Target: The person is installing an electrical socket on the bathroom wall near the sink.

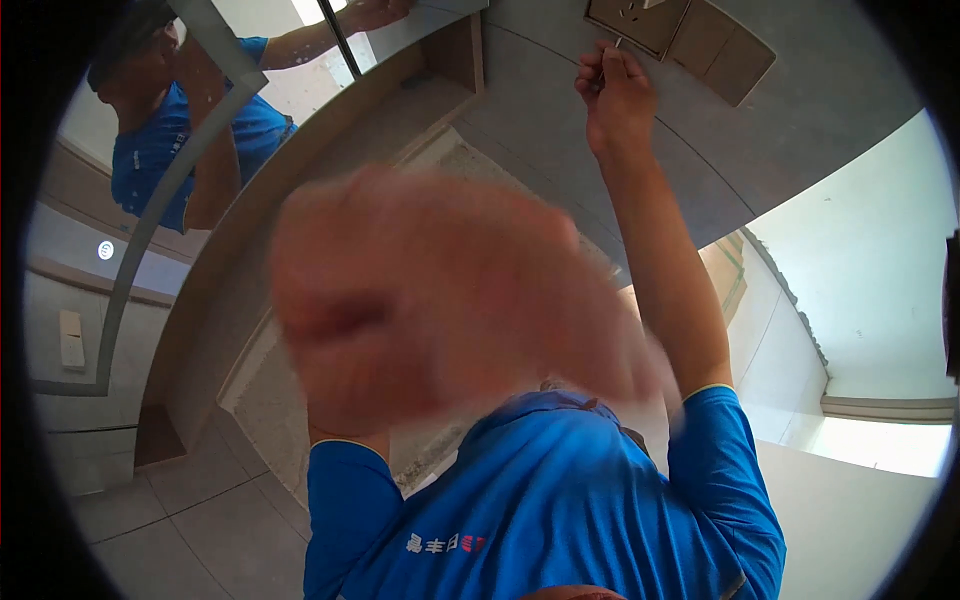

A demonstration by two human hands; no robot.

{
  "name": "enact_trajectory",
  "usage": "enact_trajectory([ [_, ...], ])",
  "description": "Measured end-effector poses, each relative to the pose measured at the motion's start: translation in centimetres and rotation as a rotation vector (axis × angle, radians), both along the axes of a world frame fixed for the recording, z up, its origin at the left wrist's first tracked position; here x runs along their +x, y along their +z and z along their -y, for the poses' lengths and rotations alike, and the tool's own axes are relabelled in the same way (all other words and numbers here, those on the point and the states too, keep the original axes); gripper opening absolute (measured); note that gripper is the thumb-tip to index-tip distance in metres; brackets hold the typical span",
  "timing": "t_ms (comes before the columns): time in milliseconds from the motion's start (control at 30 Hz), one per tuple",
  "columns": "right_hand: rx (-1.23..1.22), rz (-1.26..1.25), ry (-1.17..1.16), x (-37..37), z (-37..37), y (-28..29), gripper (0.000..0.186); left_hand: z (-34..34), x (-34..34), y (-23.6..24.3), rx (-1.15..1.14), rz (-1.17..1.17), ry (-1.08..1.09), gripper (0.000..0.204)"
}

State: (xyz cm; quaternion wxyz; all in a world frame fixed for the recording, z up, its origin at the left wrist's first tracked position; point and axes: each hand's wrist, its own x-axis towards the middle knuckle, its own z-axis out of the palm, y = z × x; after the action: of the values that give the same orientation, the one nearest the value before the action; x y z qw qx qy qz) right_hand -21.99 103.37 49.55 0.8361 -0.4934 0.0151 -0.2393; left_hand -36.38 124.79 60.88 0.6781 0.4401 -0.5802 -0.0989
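Observation:
My left hand point(440, 290) is very close to the camera and badly smeared by motion, so its fingers and anything in it cannot be made out. My right hand point(615, 85) is raised at the upper right, its fingers closed on a slim metal object point(619, 43), just below and left of a wall socket point(630, 20) on grey tiles point(720, 150). Beside the socket is a plain rectangular switch plate point(720, 50); a small white object at the socket's top is cut off by the dark rim.
A mirror cabinet point(160, 100) on the left reflects a person in blue. Below it runs a wooden shelf point(442, 52). Lower left is tiled floor point(215, 520); at the right are a pale wall point(870, 280) and a bright opening point(880, 445).

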Motion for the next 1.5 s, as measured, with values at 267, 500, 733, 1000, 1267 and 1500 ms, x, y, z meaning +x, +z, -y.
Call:
enact_trajectory([
  [267, -0.006, 0.107, -0.155, 1.0, -0.4, -0.7, 0.02, -3.3, -0.8, 0.8, 0.005, 0.105, -0.253, 0.01],
  [500, -0.112, 0.027, -0.059, -3.0, -1.4, 0.0, 0.022, -5.3, -1.3, -1.5, -0.131, -0.069, -0.09, 0.013],
  [733, -0.246, 0.047, 0.071, -6.2, 0.0, 1.1, 0.021, -5.5, -2.1, -3.6, -0.225, -0.252, 0.043, 0.017],
  [1000, -0.211, -0.015, 0.151, -8.1, 0.3, 3.0, 0.017, 0.5, 1.3, -8.3, -0.092, -0.292, 0.438, 0.025],
  [1267, -0.065, -0.119, 0.212, -7.2, 1.9, 2.5, 0.022, 9.5, 9.0, -10.8, 0.304, -0.465, 0.565, 0.034],
  [1500, -0.014, -0.074, 0.273, -6.2, 2.0, 2.7, 0.029, 11.4, 10.6, -9.5, 0.268, -0.4, 0.611, 0.037],
])
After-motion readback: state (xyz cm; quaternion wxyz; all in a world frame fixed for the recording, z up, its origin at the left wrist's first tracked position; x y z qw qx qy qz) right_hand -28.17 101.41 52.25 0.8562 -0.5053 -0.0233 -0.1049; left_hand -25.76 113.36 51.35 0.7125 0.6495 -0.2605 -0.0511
